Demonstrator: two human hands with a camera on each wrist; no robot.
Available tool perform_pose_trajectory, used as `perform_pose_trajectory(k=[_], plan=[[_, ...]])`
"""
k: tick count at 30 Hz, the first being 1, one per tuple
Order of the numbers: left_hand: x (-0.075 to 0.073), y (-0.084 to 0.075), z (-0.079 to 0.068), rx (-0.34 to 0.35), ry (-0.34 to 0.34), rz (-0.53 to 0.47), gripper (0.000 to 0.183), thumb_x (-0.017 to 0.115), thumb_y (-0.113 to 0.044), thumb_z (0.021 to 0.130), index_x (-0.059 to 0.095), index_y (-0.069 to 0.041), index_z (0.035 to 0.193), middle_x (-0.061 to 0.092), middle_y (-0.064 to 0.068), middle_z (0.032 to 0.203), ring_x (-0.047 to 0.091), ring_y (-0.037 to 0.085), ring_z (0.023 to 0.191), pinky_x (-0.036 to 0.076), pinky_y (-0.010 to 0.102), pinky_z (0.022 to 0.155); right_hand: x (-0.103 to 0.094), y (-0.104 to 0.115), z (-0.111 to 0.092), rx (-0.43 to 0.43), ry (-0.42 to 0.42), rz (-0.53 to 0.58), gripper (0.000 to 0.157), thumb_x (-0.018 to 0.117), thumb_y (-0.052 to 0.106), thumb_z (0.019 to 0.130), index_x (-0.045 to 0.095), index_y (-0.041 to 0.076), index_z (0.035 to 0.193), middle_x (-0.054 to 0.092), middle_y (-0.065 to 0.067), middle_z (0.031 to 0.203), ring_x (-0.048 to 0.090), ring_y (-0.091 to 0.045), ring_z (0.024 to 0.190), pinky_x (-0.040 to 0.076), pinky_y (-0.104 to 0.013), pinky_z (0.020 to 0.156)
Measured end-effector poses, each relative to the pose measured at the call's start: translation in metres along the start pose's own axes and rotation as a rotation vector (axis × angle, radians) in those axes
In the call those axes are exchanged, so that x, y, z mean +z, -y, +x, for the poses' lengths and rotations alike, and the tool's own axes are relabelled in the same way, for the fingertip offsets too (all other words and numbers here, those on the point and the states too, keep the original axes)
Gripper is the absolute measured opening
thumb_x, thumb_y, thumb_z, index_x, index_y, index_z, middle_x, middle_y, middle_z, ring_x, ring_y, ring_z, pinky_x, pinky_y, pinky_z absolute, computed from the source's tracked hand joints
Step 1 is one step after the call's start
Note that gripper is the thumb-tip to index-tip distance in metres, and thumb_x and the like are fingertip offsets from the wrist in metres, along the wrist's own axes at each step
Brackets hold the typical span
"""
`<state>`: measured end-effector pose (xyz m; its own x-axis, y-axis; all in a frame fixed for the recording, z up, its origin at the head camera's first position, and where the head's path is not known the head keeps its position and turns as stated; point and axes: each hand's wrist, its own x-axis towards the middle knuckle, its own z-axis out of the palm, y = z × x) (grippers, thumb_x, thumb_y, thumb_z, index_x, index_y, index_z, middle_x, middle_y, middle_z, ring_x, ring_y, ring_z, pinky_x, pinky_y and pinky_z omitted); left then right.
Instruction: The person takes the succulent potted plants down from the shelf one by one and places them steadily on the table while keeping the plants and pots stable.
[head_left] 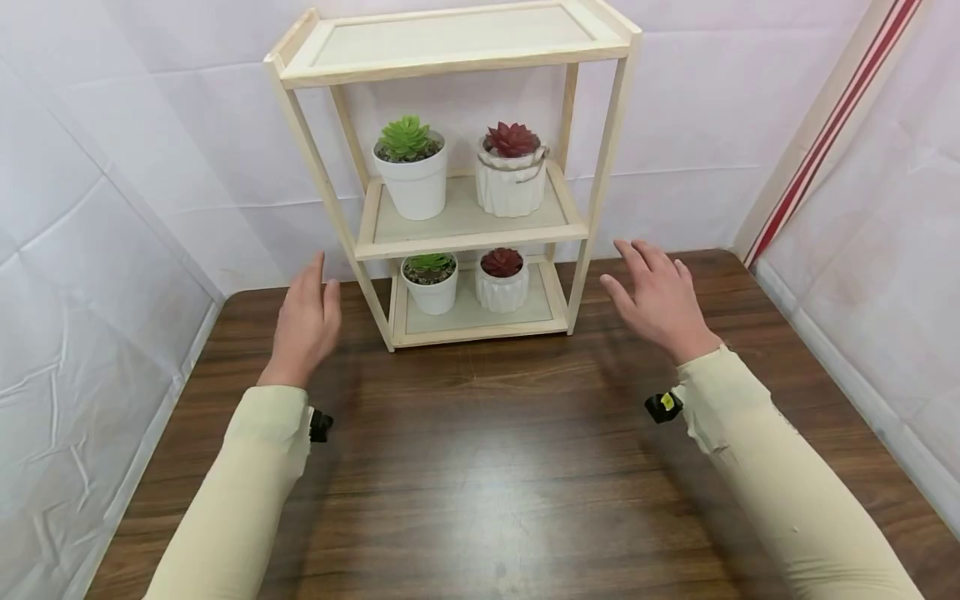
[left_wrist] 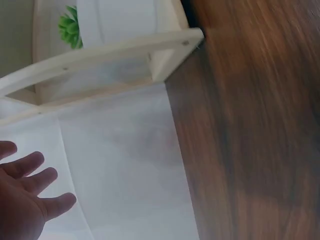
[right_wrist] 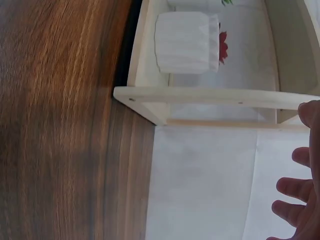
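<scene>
A pale wooden three-tier shelf (head_left: 461,71) stands at the back of the table. On its middle tier are a green succulent in a smooth white pot (head_left: 412,179) and a red succulent in a ribbed white pot (head_left: 512,183). The bottom tier bears a smaller green potted succulent (head_left: 432,287) and a smaller red one (head_left: 502,287). My left hand (head_left: 306,321) hovers left of the shelf, fingers extended, apart from it. To the shelf's right, my right hand (head_left: 660,300) is held with fingers spread, holding nothing. Both wrist views show the shelf's side frame beside the fingers.
The dark wood-grain table (head_left: 480,458) reaches toward me in front of the shelf. White cloth (head_left: 690,125) hangs behind it and along both sides. A red-striped band (head_left: 825,133) runs down the cloth at the right corner.
</scene>
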<state>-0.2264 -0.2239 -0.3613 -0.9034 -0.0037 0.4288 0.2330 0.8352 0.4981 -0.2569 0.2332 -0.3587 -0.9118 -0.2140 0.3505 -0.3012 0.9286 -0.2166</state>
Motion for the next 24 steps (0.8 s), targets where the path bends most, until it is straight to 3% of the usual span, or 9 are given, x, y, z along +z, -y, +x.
perform_pose_trajectory(k=[8,14,24], plan=[[-0.003,-0.016,0.006,-0.015,-0.062,-0.116,0.052,0.026,-0.034,0.099,0.019,-0.014,0.146,0.039,0.017,0.141,0.042,0.038,0.122,0.033,0.052,0.1,-0.003,0.007,-0.002,-0.008,-0.029,0.026,0.061,0.036,0.05,0.093,0.026,0.02,0.144,0.034,-0.014,0.143,0.032,-0.034,0.13,0.018,-0.062,0.104],[-0.004,-0.026,0.01,-0.039,-0.08,-0.217,0.051,0.027,-0.037,0.098,0.017,-0.024,0.146,0.04,0.013,0.141,0.042,0.028,0.127,0.036,0.046,0.101,-0.004,0.011,-0.002,-0.009,-0.052,0.036,0.061,0.037,0.049,0.093,0.027,0.018,0.144,0.035,-0.014,0.143,0.033,-0.034,0.13,0.016,-0.061,0.105],[-0.011,-0.043,0.016,-0.122,-0.034,-0.392,0.05,0.026,-0.044,0.097,0.011,-0.035,0.144,0.04,0.005,0.142,0.043,0.021,0.126,0.036,0.042,0.103,-0.006,0.018,-0.004,-0.007,-0.048,0.054,0.061,0.038,0.049,0.093,0.026,0.017,0.144,0.036,-0.015,0.142,0.034,-0.036,0.129,0.017,-0.06,0.105]])
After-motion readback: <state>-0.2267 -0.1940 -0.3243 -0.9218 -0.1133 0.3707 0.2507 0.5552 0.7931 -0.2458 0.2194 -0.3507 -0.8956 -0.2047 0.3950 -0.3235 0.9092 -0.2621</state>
